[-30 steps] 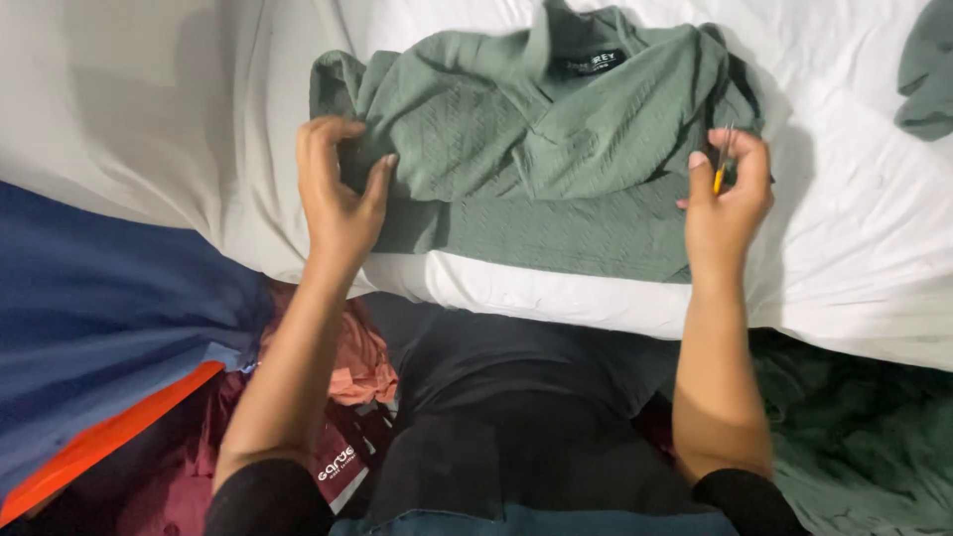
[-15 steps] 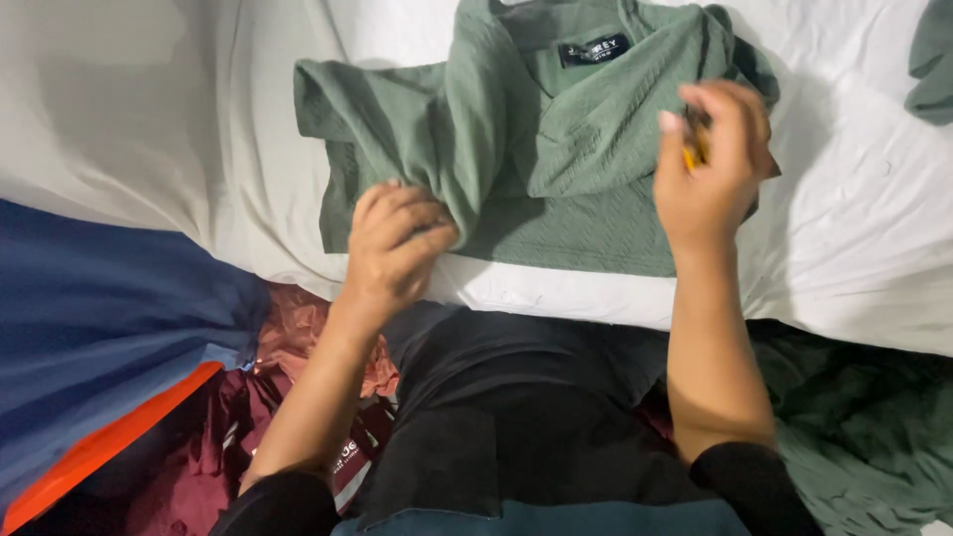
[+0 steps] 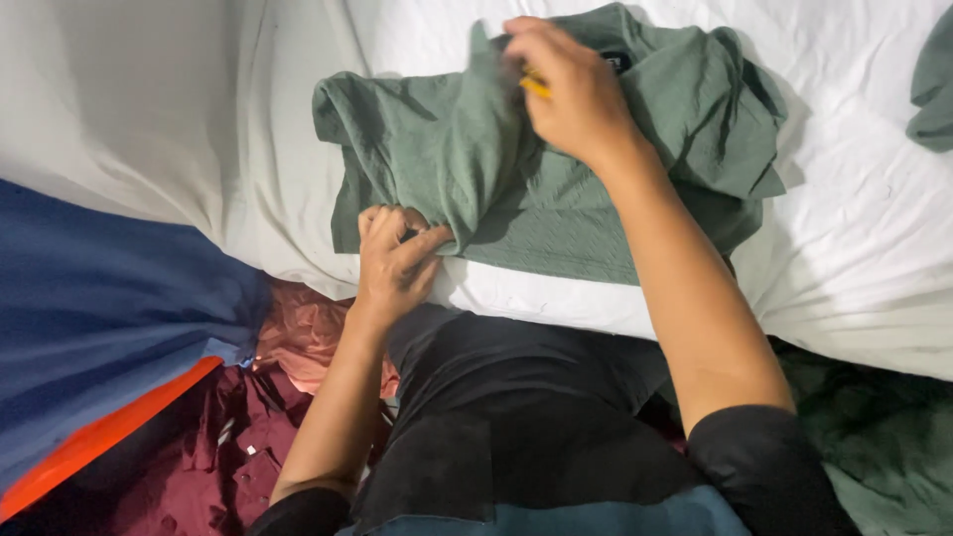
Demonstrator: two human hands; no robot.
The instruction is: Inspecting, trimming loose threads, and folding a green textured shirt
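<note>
Head view, looking down: a green shirt (image 3: 596, 213) lies partly folded on a white sheet (image 3: 854, 268) that covers the surface ahead of the person. The left hand (image 3: 394, 263) sits at the shirt's near edge, fingers curled and thumb pressed in, pinching a fold of the green cloth where it hangs down toward the sheet. The right hand (image 3: 574, 91) is up near the collar end of the shirt, its fingers closed around a bunch of the fabric that rises in a ridge from the left hand's pinch up to it; a small yellow object (image 3: 534, 85) pokes out between those fingers, too hidden to tell what it is. The right forearm crosses over the middle of the shirt, so part of the garment is covered. The left sleeve of the shirt lies spread out flat toward the left, while the right side is rumpled and doubled over itself. A dark label shows at the collar just beside the right hand. Nearer the person, below the sheet's edge, lies a dark grey garment (image 3: 516, 397), with a maroon garment (image 3: 208, 437) and a pink cloth (image 3: 308, 333) to its left. A blue fabric with an orange edge (image 3: 109, 328) fills the left side, and another green cloth (image 3: 874, 437) lies at the lower right. A further piece of green cloth (image 3: 933, 89) shows at the right edge.
</note>
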